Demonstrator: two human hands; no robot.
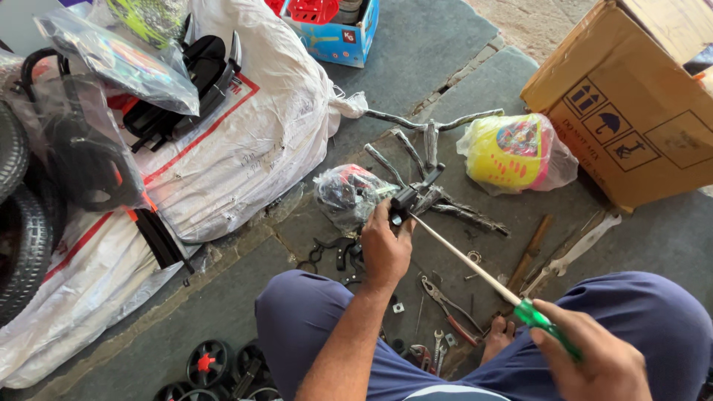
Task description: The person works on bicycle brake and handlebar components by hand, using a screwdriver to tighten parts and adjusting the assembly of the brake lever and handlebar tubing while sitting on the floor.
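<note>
My left hand (385, 245) grips a black plastic fitting (407, 198) on a grey metal frame (431, 160) wrapped in clear plastic, lying on the stone floor. My right hand (594, 356) holds a long screwdriver (475, 267) by its green handle. The shaft runs up and left, and its tip meets the black fitting beside my left thumb. My knees in blue trousers sit on both sides of the tools.
Pliers (449, 308), a wrench (572, 252), nuts and small black clips (334, 252) lie between my legs. A cardboard box (631, 96) stands right, a bagged yellow toy part (512, 152) beside it. White sacks (245, 134), tyres (18, 230) and small wheels (208, 364) lie on the left.
</note>
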